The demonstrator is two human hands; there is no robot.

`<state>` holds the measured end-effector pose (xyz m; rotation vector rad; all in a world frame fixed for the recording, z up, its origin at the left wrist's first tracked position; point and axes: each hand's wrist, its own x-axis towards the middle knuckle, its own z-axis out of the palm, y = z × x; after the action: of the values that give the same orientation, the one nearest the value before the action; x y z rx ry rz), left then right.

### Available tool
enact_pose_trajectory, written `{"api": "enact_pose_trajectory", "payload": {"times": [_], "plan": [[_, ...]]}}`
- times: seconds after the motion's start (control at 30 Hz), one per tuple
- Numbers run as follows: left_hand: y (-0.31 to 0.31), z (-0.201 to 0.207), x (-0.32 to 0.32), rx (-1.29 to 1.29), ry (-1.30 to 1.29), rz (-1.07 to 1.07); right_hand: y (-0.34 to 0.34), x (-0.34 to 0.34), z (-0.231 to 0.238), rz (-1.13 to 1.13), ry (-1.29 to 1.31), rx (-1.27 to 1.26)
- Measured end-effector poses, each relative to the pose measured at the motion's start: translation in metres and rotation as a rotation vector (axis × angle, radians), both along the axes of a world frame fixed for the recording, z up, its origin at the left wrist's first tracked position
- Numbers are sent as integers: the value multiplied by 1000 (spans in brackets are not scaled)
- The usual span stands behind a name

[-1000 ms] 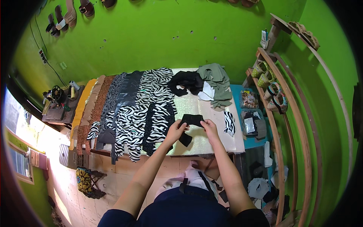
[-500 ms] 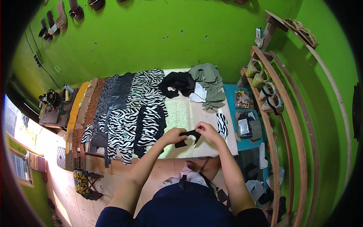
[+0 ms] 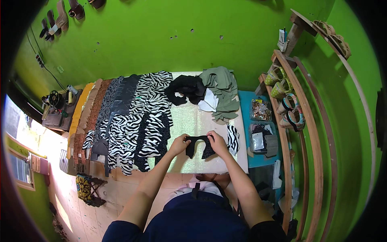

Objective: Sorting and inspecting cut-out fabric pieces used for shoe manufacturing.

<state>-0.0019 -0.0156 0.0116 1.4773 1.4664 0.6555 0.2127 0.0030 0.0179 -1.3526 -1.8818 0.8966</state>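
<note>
Near the front edge of the pale surface (image 3: 187, 121), right of the laid-out strips: one black, arch-shaped cut piece (image 3: 208, 152), two legs hanging down, rounded notch between them. Material looks like cloth or soft sheet; cannot tell which. The right leg seems faintly patterned.

Left hand (image 3: 180, 145) pinches the upper left corner, thumb and fingers closed on it. Right hand (image 3: 217, 144) grasps the upper right part from above, fingertips partly hidden. Neither hand is free. Whether the lower ends touch the surface: cannot tell.

Change: half a second ago the piece was tilted and bunched between the hands, the right one higher. Now the hands are nearly level and the piece is spread, legs downward. My reading for the handling in hand: its outline and notch are now open to inspection, and it is better squared than before.

Around it: a lone zebra-print piece (image 3: 232, 139) just beside the right hand; overlapping zebra-print pieces (image 3: 153, 88) to the left; behind, a black cloth heap (image 3: 187, 86), a white piece (image 3: 208, 101) and an olive-green stack (image 3: 219, 84). Clear plastic boxes (image 3: 261, 109) stand farther right.
</note>
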Motion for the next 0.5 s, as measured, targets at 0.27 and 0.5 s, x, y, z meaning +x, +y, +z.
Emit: {"api": "enact_pose_trajectory", "payload": {"times": [0.27,0.5], "plan": [[4,-4,34,397,416,234,11,32,-2,-501,-665,150],[12,3,73,437,252,140,13,56,1,-537,-685,54]]}}
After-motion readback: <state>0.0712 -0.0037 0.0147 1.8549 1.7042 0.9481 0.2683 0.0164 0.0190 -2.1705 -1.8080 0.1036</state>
